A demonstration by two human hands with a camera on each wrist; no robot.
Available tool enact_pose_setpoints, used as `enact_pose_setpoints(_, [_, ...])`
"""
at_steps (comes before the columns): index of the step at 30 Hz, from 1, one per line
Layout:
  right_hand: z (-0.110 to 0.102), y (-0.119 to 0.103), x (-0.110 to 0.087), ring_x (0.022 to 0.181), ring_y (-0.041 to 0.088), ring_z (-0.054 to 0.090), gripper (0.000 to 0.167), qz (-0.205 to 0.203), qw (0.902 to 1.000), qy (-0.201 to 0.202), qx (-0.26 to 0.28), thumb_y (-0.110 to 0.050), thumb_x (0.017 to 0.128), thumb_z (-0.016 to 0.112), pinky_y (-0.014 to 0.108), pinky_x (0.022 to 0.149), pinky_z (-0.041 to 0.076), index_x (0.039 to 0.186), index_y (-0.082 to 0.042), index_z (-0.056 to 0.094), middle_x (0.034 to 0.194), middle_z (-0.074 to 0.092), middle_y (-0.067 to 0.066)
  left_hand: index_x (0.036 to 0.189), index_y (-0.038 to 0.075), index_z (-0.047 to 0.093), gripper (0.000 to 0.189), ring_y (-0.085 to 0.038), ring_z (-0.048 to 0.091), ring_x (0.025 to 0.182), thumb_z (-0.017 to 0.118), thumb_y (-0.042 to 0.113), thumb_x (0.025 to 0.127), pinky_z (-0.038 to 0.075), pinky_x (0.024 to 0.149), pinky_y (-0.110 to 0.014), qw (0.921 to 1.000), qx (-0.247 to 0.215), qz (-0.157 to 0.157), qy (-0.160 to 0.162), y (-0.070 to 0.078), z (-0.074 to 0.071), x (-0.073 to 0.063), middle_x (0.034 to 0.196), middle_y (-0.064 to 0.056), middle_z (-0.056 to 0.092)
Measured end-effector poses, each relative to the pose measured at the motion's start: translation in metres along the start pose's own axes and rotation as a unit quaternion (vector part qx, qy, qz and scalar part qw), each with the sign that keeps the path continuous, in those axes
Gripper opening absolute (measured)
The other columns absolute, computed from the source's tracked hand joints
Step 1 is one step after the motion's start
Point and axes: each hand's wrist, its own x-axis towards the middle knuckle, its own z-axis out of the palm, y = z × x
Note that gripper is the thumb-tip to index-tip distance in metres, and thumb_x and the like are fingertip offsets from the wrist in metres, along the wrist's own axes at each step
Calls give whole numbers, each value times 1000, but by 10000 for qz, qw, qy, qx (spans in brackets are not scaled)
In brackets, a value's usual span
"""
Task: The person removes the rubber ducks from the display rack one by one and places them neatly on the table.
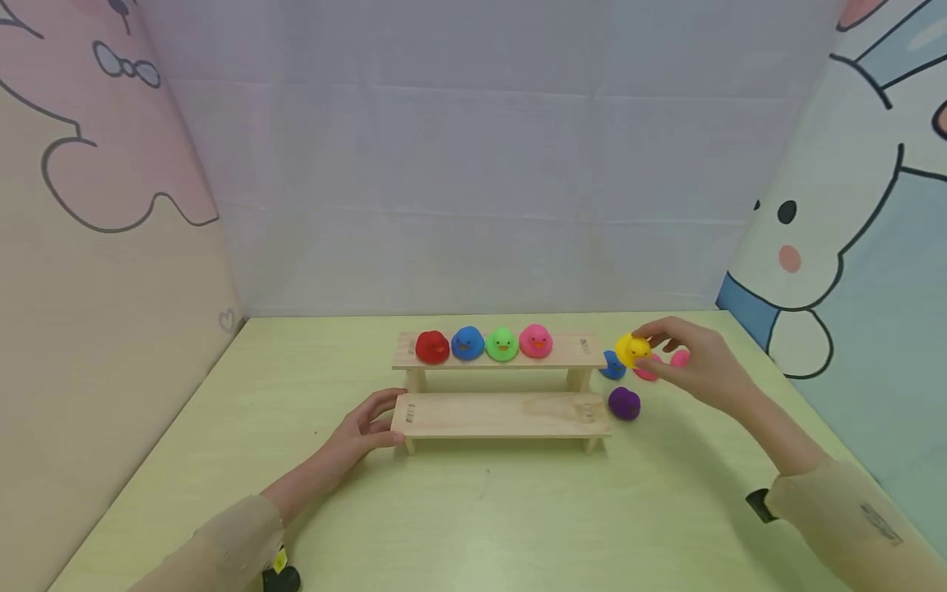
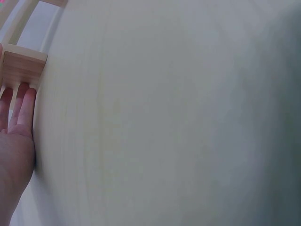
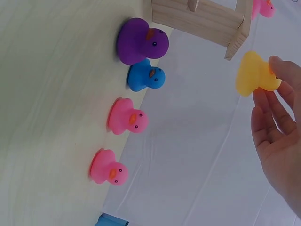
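Observation:
A yellow rubber duck (image 3: 254, 74) is pinched between the thumb and fingers of my right hand (image 1: 691, 362), held in the air off the right end of the wooden two-tier rack (image 1: 503, 413). My left hand (image 1: 366, 427) rests against the left end of the rack's lower shelf; in the left wrist view its fingers are fairly straight. On the upper shelf, red (image 1: 432, 348), blue (image 1: 468, 343), green (image 1: 502, 344) and pink (image 1: 536, 340) ducks sit in a row. The lower shelf bears no duck.
Right of the rack, a purple duck (image 3: 141, 41), a blue duck (image 3: 145, 75) and two pink ducks, one nearer (image 3: 127, 116) and one farther (image 3: 108, 167), stand on the pale table (image 1: 488, 518). Cloth walls with cartoon prints enclose the back and sides.

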Motion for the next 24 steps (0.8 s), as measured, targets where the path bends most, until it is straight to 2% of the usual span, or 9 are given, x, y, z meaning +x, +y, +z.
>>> enact_pose_setpoints(2, [-2, 3, -4, 88, -9, 52, 35, 70, 9999, -83, -60, -6, 79, 81, 12, 73, 49, 112, -10, 69, 106, 73, 5, 149, 24, 37, 66, -32, 51, 135, 69, 22, 92, 40, 111, -49, 10000, -6, -11, 6, 0, 0, 0, 156, -9, 39])
enact_pose_setpoints(4, [-5, 7, -8, 89, -12, 50, 35, 96, 9998, -153, -80, -6, 80, 80, 13, 73, 50, 113, -10, 69, 108, 73, 6, 149, 25, 37, 65, -32, 51, 136, 69, 22, 92, 40, 111, -50, 10000, -20, -13, 4, 0, 0, 0, 156, -8, 39])
enact_pose_setpoints(11, [-9, 24, -20, 84, 6, 60, 36, -52, 9995, -209, -229, -5, 78, 81, 14, 72, 50, 113, -11, 71, 104, 74, 4, 149, 27, 37, 65, -33, 52, 135, 69, 22, 92, 41, 110, -48, 10000, -75, 51, -24, 0, 0, -1, 156, -7, 39])
enact_pose_setpoints(15, [-8, 33, -25, 83, 1, 59, 36, -97, 9993, -220, -279, -5, 77, 82, 10, 71, 47, 111, -11, 71, 101, 74, 2, 149, 26, 37, 65, -32, 52, 134, 68, 23, 92, 42, 109, -47, 9999, -72, 73, -25, 0, 0, -1, 156, -8, 39])
enact_pose_setpoints(19, [-5, 41, -32, 83, -4, 56, 37, 39, 9987, -326, -384, -5, 76, 82, 11, 72, 48, 110, -12, 71, 100, 74, 1, 149, 27, 37, 65, -33, 52, 134, 69, 24, 92, 41, 110, -48, 10000, -42, 38, 11, -1, 0, -1, 156, -8, 39])
enact_pose_setpoints(24, [0, 49, -39, 83, -2, 57, 36, 165, 9977, -468, -456, -6, 75, 84, 19, 71, 54, 108, -11, 70, 99, 73, 1, 149, 27, 37, 65, -33, 52, 134, 69, 24, 92, 41, 110, -49, 10000, -39, 48, 0, -2, -1, 1, 156, -8, 39])
